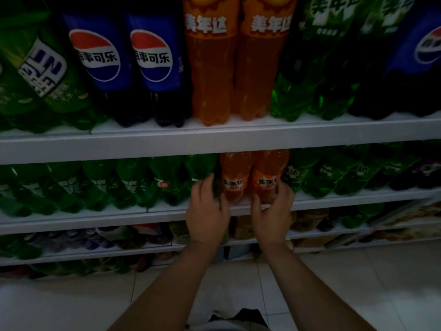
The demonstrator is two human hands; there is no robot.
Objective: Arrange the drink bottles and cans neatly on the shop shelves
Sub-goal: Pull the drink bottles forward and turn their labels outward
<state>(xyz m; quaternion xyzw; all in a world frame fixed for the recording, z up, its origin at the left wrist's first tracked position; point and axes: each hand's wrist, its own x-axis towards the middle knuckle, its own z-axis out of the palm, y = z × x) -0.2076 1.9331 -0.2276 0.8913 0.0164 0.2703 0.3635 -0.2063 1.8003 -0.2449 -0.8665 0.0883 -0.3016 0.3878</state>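
A dim shop aisle over a pale tiled floor [71, 302]. At the front edge of the second shelf [95, 217], the left orange bottle [235, 177] and right orange bottle [268, 173] stand upright and touching, with green bottles [133, 185] on either side. The right hand [272, 211] wraps thumb and fingers round the right orange bottle. The left hand [207, 211], apart from it, curls at the left orange bottle's outer side; blur hides whether it grips.

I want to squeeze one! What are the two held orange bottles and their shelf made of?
Orange bottles: probably clear, glossy plastic; the drink's colour shows through and light glints on them. Shelf: looks like smooth, pale painted metal with a thin, straight front lip, but the dim light leaves that unsure.
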